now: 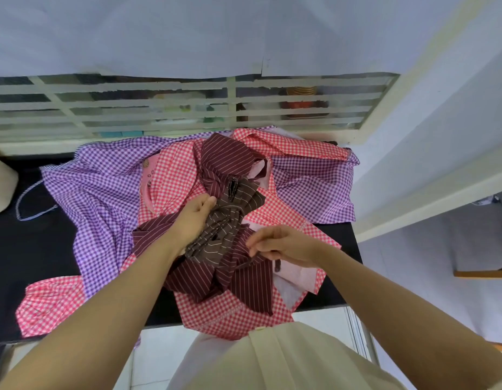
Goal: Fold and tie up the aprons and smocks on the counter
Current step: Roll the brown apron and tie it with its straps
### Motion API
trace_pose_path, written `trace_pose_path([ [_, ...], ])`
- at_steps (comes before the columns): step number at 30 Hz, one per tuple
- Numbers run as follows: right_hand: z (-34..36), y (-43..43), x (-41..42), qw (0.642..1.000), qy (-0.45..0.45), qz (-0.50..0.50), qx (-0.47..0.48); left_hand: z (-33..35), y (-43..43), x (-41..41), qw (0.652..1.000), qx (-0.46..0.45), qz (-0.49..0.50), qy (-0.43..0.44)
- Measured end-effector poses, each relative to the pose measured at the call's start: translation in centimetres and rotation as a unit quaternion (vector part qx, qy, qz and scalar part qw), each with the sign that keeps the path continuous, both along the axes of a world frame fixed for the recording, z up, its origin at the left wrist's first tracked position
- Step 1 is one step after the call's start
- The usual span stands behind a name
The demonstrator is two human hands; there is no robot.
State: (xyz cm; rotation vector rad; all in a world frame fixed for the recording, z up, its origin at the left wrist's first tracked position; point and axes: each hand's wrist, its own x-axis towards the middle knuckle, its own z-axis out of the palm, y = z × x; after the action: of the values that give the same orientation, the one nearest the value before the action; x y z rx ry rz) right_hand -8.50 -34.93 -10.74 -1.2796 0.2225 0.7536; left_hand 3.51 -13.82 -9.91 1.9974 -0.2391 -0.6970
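Note:
A heap of aprons and smocks lies on the black counter (30,249). On top is a maroon striped apron (224,161) with a brown striped, pleated part (230,218) bunched in the middle. My left hand (194,218) grips that brown pleated bunch from the left. My right hand (280,243) pinches a maroon strap (251,263) of the same apron just right of the bunch. Underneath lie a red gingham smock (173,178) and a purple gingham smock (95,192), both spread out and crumpled.
A louvred window (187,105) runs along the back of the counter. A cream rounded object (2,187) sits at the far left. A striped loop strap (33,204) lies on the counter's left. A white wall and ledge (430,192) bound the right side.

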Motion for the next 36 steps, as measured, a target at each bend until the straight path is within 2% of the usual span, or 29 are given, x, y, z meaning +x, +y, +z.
trace_pose_path([
  [3, -0.4, -1.9, -0.3, 0.994, 0.016, 0.101, -0.029, 0.9, 0.4, 0.8, 0.998, -0.009, -0.068, 0.002],
  [5, 0.1, -2.6, 0.1, 0.99, 0.045, 0.126, -0.041, 1.1, 0.5, 1.0, 0.996, -0.015, -0.086, 0.015],
  [7, 0.8, -2.4, 0.8, 0.984, 0.063, 0.134, -0.101, 1.1, 0.4, 1.1, 0.996, -0.009, -0.089, 0.006],
  [10, 1.3, -2.2, 1.6, 0.976, 0.058, 0.046, -0.203, 1.3, 0.3, 0.8, 0.99, 0.01, -0.143, -0.01],
  [12, 1.3, -2.6, 2.1, 0.982, 0.068, -0.019, -0.174, 1.4, 0.2, 0.3, 0.977, 0.022, -0.21, 0.002],
  [15, 2.0, -2.7, 3.2, 0.983, 0.036, -0.017, -0.181, 1.7, -0.3, -0.9, 0.949, 0.054, -0.31, 0.014],
  [18, 4.2, -1.3, 4.9, 0.979, -0.021, 0.006, -0.202, 1.4, -1.3, -1.8, 0.917, 0.137, -0.374, -0.026],
  [20, 5.9, 0.4, 5.9, 0.963, -0.072, 0.048, -0.256, 1.0, -1.5, -1.8, 0.919, 0.186, -0.344, -0.052],
  [23, 7.2, 2.7, 6.1, 0.925, -0.153, 0.079, -0.34, 0.6, -0.9, -1.2, 0.955, 0.203, -0.208, -0.052],
  [25, 7.4, 3.9, 5.6, 0.917, -0.189, 0.064, -0.345, 0.5, -0.4, -0.8, 0.974, 0.191, -0.112, -0.047],
  [27, 6.9, 4.4, 4.8, 0.927, -0.201, 0.036, -0.314, 0.6, 0.0, -0.5, 0.982, 0.179, -0.039, -0.052],
  [30, 6.5, 4.8, 3.5, 0.95, -0.188, 0.05, -0.246, 0.9, 0.0, -0.4, 0.989, 0.13, 0.054, -0.048],
  [33, 5.2, 3.9, 2.5, 0.987, -0.095, 0.003, -0.127, 1.2, -0.2, -0.5, 0.988, 0.093, 0.107, -0.064],
  [36, 3.8, 3.0, 2.1, 0.997, -0.032, -0.027, -0.07, 1.1, -0.2, -0.8, 0.988, 0.057, 0.123, -0.077],
])
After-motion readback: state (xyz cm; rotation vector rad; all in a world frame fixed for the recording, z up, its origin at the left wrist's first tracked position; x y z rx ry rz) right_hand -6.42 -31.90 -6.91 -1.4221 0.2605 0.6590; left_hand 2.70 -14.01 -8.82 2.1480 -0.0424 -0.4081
